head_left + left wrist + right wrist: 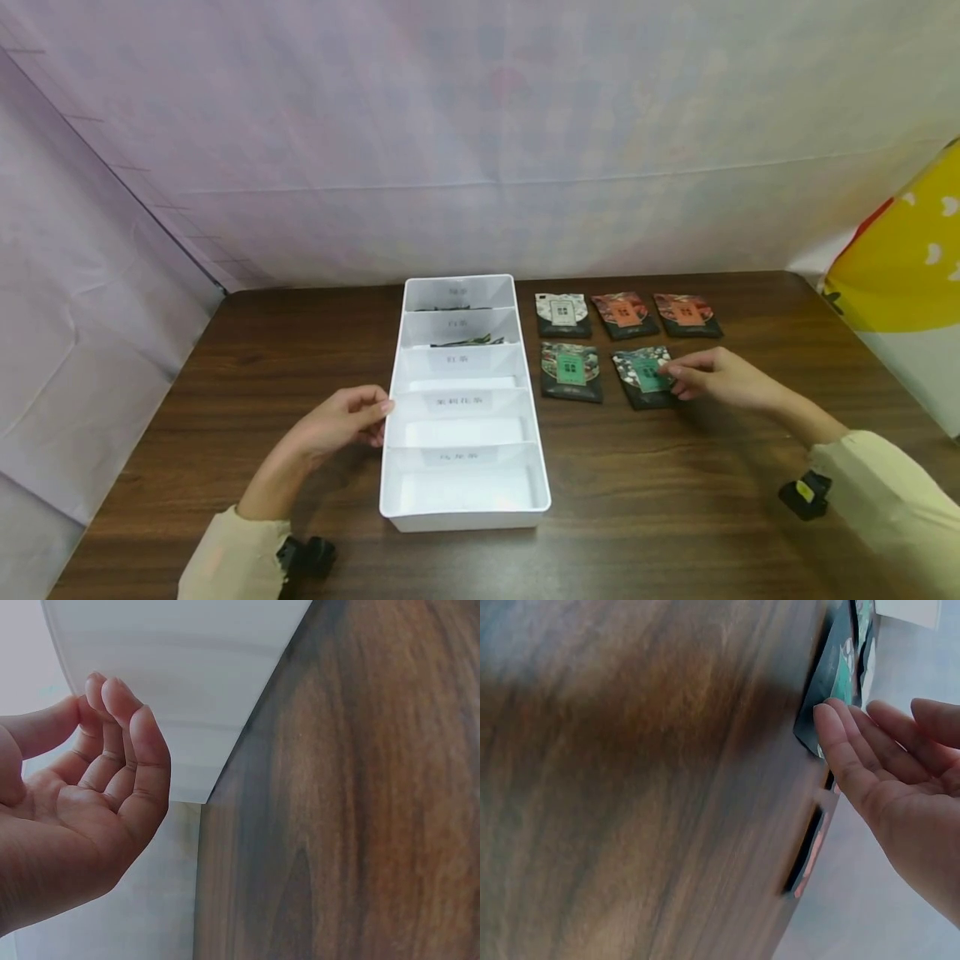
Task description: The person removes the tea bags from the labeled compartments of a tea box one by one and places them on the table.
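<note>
A long white divided box [465, 522] stands on the table, its compartments marked with printed labels. My left hand [341, 423] holds its left rim, thumb on top and the fingers curled against the outer side; the left wrist view shows this hand [97, 772] up against the white wall. Dark packets [471, 341] lie in the two far compartments. To the right of the box, my right hand [716, 379] has its fingertips on a black tea sachet [636, 379] with a green label. In the right wrist view, the fingers [847, 742] are fairly straight over that sachet [821, 697].
Left of the touched sachet lies another green-labelled sachet [572, 372]. A white one [562, 315] and two red ones [624, 315] form a row behind. The brown table [645, 517] ends at a pale cloth backdrop [337, 167].
</note>
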`<control>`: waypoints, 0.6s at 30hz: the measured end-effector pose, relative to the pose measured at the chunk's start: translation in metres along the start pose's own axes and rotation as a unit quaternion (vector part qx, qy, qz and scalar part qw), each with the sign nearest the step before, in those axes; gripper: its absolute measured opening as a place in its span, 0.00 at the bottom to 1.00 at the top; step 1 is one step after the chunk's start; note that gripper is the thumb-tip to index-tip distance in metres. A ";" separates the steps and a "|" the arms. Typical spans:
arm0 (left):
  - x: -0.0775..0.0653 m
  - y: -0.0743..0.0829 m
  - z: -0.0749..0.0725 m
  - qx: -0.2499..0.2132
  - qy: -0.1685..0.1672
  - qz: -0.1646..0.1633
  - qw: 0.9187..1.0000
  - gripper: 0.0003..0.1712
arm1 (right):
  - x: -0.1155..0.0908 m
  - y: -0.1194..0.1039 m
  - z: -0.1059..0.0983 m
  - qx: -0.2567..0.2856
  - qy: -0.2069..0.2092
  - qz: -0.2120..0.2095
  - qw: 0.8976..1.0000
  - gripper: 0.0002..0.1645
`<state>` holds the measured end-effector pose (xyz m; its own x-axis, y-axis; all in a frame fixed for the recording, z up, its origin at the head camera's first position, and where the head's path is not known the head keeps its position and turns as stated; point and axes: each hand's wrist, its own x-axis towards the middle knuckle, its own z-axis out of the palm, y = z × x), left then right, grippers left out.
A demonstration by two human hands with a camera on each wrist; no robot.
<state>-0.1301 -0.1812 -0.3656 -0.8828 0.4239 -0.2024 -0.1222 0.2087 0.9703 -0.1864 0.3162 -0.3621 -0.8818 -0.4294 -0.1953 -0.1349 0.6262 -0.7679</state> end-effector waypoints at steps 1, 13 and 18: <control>0.000 0.000 0.000 -0.001 0.000 -0.001 1.000 0.10 | 0.000 0.000 0.001 0.001 0.002 0.000 1.000 0.21; -0.001 0.003 0.000 0.002 -0.007 0.001 1.000 0.12 | 0.005 -0.004 0.003 0.005 0.016 -0.001 1.000 0.22; -0.001 0.004 0.000 0.002 -0.006 0.000 1.000 0.12 | 0.006 -0.014 -0.002 -0.004 0.021 0.000 1.000 0.23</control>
<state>-0.1296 -0.1805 -0.3618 -0.8775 0.4343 -0.2037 -0.1198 0.2127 0.9697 -0.1907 0.3058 -0.3515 -0.9002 -0.4012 -0.1693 -0.1377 0.6311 -0.7633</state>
